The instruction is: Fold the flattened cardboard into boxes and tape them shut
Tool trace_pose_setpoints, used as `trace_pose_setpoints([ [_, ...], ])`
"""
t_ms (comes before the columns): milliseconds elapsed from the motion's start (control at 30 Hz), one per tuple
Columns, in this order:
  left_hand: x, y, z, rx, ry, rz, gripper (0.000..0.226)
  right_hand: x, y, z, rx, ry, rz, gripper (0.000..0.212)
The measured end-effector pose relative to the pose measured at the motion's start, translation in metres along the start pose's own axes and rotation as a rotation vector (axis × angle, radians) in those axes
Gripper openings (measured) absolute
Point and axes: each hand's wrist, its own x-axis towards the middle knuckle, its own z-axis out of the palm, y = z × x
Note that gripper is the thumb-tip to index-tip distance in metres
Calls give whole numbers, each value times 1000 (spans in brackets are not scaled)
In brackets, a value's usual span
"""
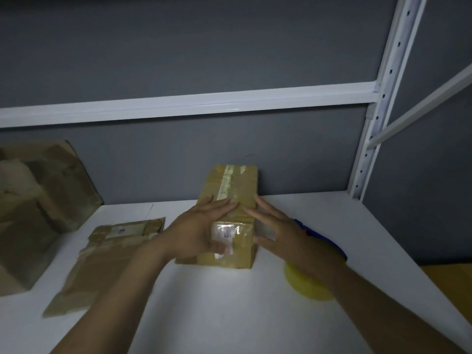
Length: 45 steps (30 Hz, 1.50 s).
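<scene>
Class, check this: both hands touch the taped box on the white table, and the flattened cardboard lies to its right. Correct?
Not quite. The head view shows the flattened cardboard lying to the left of the taped box, not its right. The left hand and right hand do touch that box on the white table.

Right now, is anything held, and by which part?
Nothing gripped: left hand lies flat on the box top, right hand with straight fingers at its right edge.
</scene>
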Motion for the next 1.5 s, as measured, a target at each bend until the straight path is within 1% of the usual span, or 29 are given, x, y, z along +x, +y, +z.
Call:
trace_pose_setpoints([
  [67,-9,-8,-16,-297,-20,19,67,0,7,-20,-98,-68,-21,67],
  [100,-14,-13,-22,-399,-3,23,54,2,9,-27,-136,-84,-29,67],
  [133,-16,-21,-27,-421,38,39,44,4,9,-31,-173,-88,-38,67],
  [167,-17,-30,-29,-379,82,53,40,7,8,-33,-207,-91,-39,66],
  [267,-15,-53,-22,-183,134,68,57,13,3,-26,-183,-96,3,66],
  [300,-14,-57,-19,-164,153,69,57,15,2,-22,-162,-85,12,65],
  [400,-17,-62,-13,-255,187,62,55,21,-2,-13,-151,-54,13,62],
  [467,-22,-64,-14,-335,134,27,58,24,-2,-10,-159,-41,2,60],
  [533,-22,-63,-15,-341,111,6,59,27,-1,-8,-171,-28,-9,60],
  [600,-19,-61,-13,-322,174,-12,57,29,2,-6,-186,-16,-22,60],
  [667,-17,-61,-3,-356,277,-25,54,30,3,-1,-178,9,-20,60],
  [767,-12,-56,13,-435,428,-30,51,35,-2,16,-176,98,26,59],
  [833,-10,-49,20,-369,489,-33,52,38,-8,25,-213,143,53,61],
  [900,-9,-48,24,-249,455,-26,61,38,-11,22,-239,122,62,64],
  [933,-10,-49,23,-219,423,-26,67,37,-13,17,-234,84,68,67],
  [967,-10,-50,22,-226,412,-20,67,38,-15,11,-219,37,79,69],
  [1067,-7,-47,19,-362,484,-23,39,45,-28,0,-171,-30,140,64],
  [1133,0,-42,21,-433,551,-73,28,55,-33,6,-254,-66,155,62],
  [1167,4,-40,23,-425,579,-100,29,59,-34,11,-304,-69,151,59],
  [1233,9,-40,28,-368,620,-117,35,62,-33,21,-351,-7,159,56],
  [1333,9,-42,35,-325,662,-81,40,58,-33,30,-430,97,194,73],
  [1400,5,-44,38,-377,653,-52,42,54,-34,36,-476,142,155,75],
  [1433,3,-46,38,-407,634,-30,43,52,-34,36,-472,144,119,71],
  [1500,-1,-56,34,-441,568,19,43,47,-27,31,-353,96,74,53],
])
